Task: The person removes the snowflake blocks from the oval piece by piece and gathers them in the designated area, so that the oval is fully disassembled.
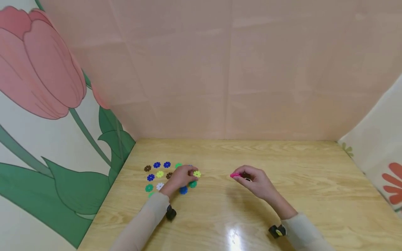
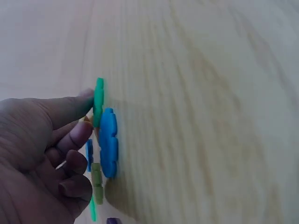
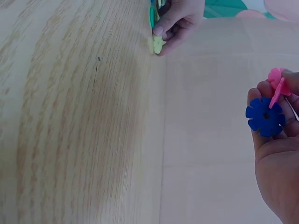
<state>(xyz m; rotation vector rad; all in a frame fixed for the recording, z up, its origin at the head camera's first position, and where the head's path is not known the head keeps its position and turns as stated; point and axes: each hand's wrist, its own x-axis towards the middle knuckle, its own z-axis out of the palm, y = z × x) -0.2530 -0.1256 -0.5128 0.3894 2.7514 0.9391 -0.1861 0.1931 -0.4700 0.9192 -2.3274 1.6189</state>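
My left hand [image 1: 181, 177] is at the right edge of a group of flower-shaped plastic discs. Between its fingertips it pinches a yellow disc [image 1: 196, 173], which also shows in the right wrist view. A green disc [image 2: 98, 102] appears by the thumb tip in the left wrist view, with a blue disc [image 2: 109, 142] close beside it. My right hand [image 1: 255, 181], raised over the table, grips pink discs [image 3: 276, 77] between thumb and fingers. A dark blue disc [image 3: 265, 116] lies against those fingers, touching the pink pieces; whether they are slotted together I cannot tell.
Several more discs lie flat around the left hand, among them a brown one [image 1: 147, 168], a white one [image 1: 159, 186] and a green one [image 1: 149, 188]. The wooden table [image 1: 201, 219] ends at a pinkish backdrop [image 1: 226, 80]. A tulip-printed panel [image 1: 47, 66] borders its left side.
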